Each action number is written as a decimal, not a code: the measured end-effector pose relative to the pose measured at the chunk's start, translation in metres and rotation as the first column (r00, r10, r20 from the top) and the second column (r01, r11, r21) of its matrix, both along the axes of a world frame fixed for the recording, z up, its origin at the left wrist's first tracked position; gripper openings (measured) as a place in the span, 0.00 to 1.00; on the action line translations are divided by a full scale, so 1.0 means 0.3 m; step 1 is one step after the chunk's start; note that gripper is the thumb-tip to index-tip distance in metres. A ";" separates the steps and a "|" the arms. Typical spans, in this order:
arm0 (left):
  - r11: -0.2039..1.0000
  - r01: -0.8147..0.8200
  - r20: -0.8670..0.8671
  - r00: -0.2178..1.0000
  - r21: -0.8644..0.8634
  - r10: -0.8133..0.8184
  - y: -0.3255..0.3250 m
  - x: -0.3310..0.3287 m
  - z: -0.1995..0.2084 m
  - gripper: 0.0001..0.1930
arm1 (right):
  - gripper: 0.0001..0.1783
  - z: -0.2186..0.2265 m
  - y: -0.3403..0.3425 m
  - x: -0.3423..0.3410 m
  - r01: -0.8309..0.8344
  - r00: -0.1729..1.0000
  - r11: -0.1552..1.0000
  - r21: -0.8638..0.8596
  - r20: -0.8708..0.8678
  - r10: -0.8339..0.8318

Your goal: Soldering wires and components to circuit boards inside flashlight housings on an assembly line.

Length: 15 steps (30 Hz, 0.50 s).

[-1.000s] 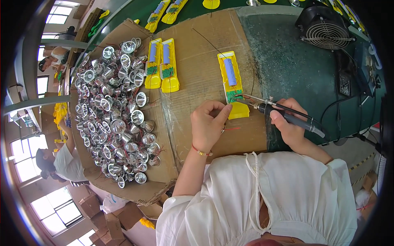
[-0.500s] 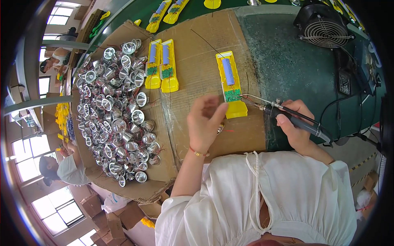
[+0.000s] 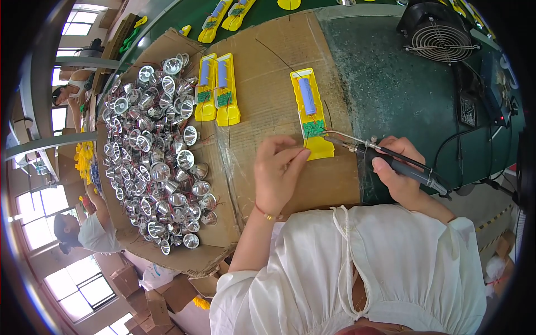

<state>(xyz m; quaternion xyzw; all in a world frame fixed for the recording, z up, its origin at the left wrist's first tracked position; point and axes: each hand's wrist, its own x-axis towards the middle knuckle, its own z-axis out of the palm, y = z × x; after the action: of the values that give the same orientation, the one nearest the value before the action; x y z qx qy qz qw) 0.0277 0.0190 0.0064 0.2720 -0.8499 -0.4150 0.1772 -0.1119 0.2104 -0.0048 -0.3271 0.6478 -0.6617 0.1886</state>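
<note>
A yellow plastic housing point(image 3: 320, 149) lies on the cardboard in front of me, with a blue cylindrical battery cell point(image 3: 307, 96) and a green circuit board point(image 3: 314, 129) in it. My right hand point(image 3: 397, 164) is wrapped round a black soldering iron point(image 3: 385, 158), which has a thin curved metal tube alongside. Its tip points left at the board's right edge. At the board's lower left, my left hand point(image 3: 279, 170) has thumb and index finger pinched together. Whatever sits in that pinch is too small to make out. Dark wires stick out from the housing.
A heap of silver reflector cups point(image 3: 161, 172) fills a cardboard tray point(image 3: 215, 254) on the left. Two similar yellow housings point(image 3: 228, 115) lie beside it. A black fan point(image 3: 441, 42) stands at the back right, near a blue box point(image 3: 499, 84). Other people sit far left.
My left thumb and fingers have closed into a pinch beside the board. A reflector cup visible under that hand earlier no longer shows. The soldering iron stays at the board.
</note>
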 end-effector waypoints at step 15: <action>0.999 0.014 0.122 0.993 -0.035 -0.010 0.002 -0.092 -0.008 0.05 | 0.08 -0.018 -0.029 0.006 0.019 1.000 0.999 0.047 0.011 -0.020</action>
<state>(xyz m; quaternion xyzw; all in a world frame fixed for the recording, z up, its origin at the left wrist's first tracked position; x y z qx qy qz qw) 0.0002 0.0195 0.0040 0.2885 -0.8680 -0.3836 0.1275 -0.1101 0.2018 -0.0103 -0.3122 0.6653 -0.6500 0.1935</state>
